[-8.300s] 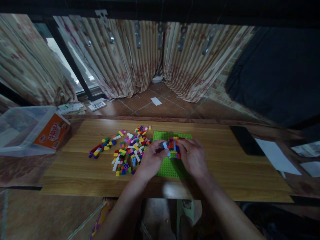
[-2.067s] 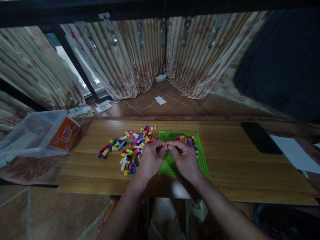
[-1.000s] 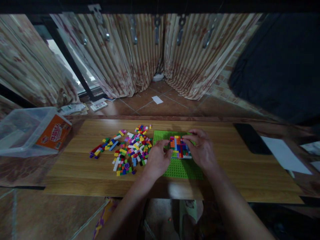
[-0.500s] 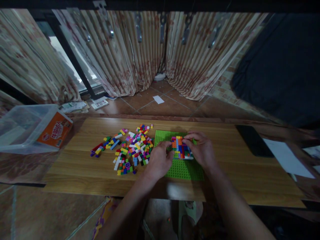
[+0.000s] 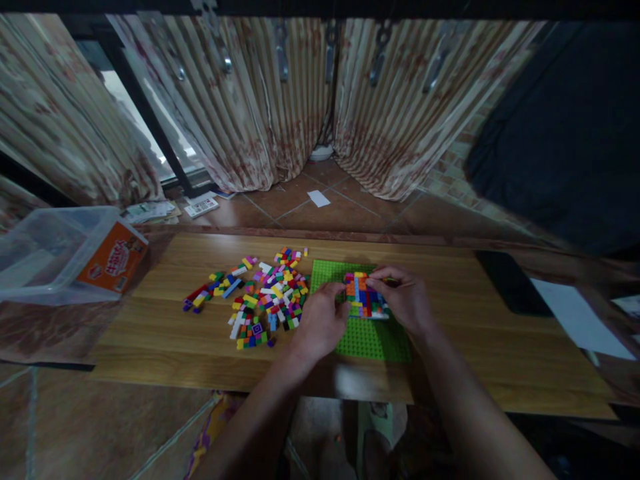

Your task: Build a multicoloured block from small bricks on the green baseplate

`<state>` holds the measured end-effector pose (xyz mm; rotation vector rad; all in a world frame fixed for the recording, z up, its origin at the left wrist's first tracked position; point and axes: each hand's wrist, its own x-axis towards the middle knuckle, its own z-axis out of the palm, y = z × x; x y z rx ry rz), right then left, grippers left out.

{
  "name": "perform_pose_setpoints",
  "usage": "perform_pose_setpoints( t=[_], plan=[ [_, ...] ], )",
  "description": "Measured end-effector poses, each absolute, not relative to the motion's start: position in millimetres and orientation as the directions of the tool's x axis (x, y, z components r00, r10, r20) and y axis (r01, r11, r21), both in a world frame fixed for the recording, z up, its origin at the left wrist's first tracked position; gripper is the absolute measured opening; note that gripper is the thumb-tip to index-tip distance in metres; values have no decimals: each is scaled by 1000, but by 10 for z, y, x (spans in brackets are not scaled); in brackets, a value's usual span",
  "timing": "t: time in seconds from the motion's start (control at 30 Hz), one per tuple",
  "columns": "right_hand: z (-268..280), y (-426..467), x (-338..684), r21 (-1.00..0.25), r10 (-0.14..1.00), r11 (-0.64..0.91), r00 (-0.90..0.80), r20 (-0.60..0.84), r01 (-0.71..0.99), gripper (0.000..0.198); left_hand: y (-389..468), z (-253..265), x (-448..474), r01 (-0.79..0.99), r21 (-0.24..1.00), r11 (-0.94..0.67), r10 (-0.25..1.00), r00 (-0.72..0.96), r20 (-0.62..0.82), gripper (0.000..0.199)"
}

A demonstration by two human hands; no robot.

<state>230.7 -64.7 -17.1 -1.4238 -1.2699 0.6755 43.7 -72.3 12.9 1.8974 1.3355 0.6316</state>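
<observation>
The multicoloured brick build (image 5: 369,303) is set over the far middle part of the green baseplate (image 5: 373,340), between the two hands; whether it is locked onto the studs beneath cannot be told. Its left edge is met by the curled thumb and forefinger of the left hand (image 5: 321,321), which are kept a little apart; whether anything is gripped between them is not shown. At its upper right, the thumb and forefinger of the right hand (image 5: 409,301) are brought close together; whether a small brick is pinched there is too small to be made out.

For good work here, the build is best braced from the left with light, even pressure; any brick being fitted should be lined up squarely with studs and neighbours, then pushed straight down, since a slanted push could loosen the pieces around it. The baseplate should be kept flat on the wooden table (image 5: 475,340); the loose bricks (image 5: 280,293), heaped just to its left, are best left clear of the left wrist.
</observation>
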Motion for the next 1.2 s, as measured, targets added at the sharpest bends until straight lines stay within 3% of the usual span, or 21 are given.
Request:
perform_pose_setpoints(
  t=[0.37, 0.53, 0.67, 0.87, 1.03, 1.2],
  plan=[
    [-77, -688, 2274, -936, 917, 94, 338, 214, 338, 17, -732, 104, 433, 589, 779, -214, 939, 343, -1, 28],
    [32, -655, 2387, -976, 814, 83, 551, 184, 203, 21, -705, 113, 412, 592, 784, -189, 948, 318, -12, 29],
    [43, -648, 2506, -996, 744, 1, 666, 58, 85, 27, -686, 129, 412, 598, 777, -196, 946, 323, -10, 29],
    [-13, -685, 2497, -987, 829, -153, 551, -100, 51, 40, -678, 107, 419, 618, 757, -213, 942, 336, -10, 30],
    [-59, -683, 2409, -983, 876, -166, 469, -110, 80, 43, -680, 115, 416, 629, 749, -210, 943, 333, -16, 30],
    [-121, -674, 2405, -985, 877, -174, 456, -153, 6, 40, -694, 140, 401, 633, 743, -218, 942, 336, -10, 29]
  ],
)
